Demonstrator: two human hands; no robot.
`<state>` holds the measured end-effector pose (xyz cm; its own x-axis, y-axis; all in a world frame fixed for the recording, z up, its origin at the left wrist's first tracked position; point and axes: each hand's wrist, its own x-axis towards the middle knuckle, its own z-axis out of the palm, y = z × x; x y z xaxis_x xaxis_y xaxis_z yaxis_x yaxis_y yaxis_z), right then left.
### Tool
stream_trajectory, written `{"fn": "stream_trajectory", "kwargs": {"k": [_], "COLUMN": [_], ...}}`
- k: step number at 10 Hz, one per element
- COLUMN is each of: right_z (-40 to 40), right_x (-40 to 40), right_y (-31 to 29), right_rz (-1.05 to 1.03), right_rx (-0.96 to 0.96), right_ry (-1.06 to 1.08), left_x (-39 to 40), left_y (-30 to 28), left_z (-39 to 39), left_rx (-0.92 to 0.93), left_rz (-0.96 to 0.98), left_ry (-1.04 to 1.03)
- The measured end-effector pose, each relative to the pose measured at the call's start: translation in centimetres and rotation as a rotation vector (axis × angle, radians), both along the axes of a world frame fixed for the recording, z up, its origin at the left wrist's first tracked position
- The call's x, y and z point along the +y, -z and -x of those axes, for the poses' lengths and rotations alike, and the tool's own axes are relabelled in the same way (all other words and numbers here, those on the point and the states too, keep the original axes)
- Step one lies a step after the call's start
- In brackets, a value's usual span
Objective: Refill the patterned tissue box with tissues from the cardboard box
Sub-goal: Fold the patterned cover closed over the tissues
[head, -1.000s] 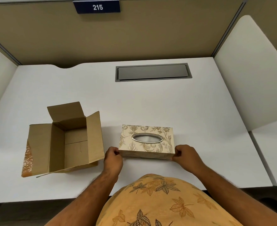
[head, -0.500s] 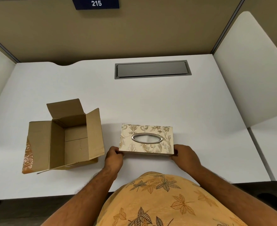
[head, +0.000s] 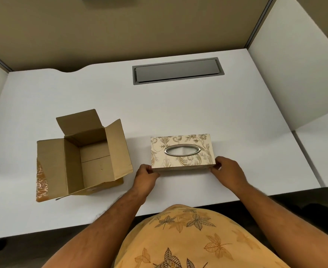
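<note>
**Both hands on the near corners of the patterned box**

Head view: your left hand (head: 146, 174) and right hand (head: 226, 169) each pinch one near corner of the patterned tissue box (head: 181, 151), fingers closed on its short ends, thumbs at the front edge. The box lies on the white desk (head: 178, 105), straight in front of you and right of the cardboard box (head: 86, 155), with a clear gap between them.

Handling, as a judgement: the patterned tissue box looks like a rigid shell with a smooth, slightly glossy skin, so expect it to be light, stiff and a little slippery. The end walls, where you hold it now, are the sensible grip; squeezing the top panel near the metal-rimmed oval slot (head: 182, 150) risks flexing it. How it opens for refilling does not show from here.

Orientation: its long axis runs left to right across you, turned very slightly. The slot faces up and lies along that same axis.

The cardboard box stands with its flaps spread and its mouth up. Its corrugated walls should be stiff but crushable. What shows of its inside is bare board; I cannot see tissues in it.
</note>
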<state>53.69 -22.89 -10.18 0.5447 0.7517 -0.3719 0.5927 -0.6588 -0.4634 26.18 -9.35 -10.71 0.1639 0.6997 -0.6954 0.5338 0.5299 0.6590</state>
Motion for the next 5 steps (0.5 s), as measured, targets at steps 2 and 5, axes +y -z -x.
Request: {"fn": "stream_trajectory", "kwargs": {"k": [2, 5], "right_z": [1.6, 0.7], "right_x": [-0.3, -0.6], "right_y": [-0.4, -3.2], "right_rz": [-0.060, -0.267], "right_rx": [0.029, -0.045], "right_ry": [0.133, 0.179], "left_x": [-0.3, -1.9], "left_y": [-0.5, -4.6], "left_z": [1.0, -0.7], "left_rx": [0.001, -0.104], "left_rz": [-0.114, -0.561], "left_ry": [0.131, 0.186]}}
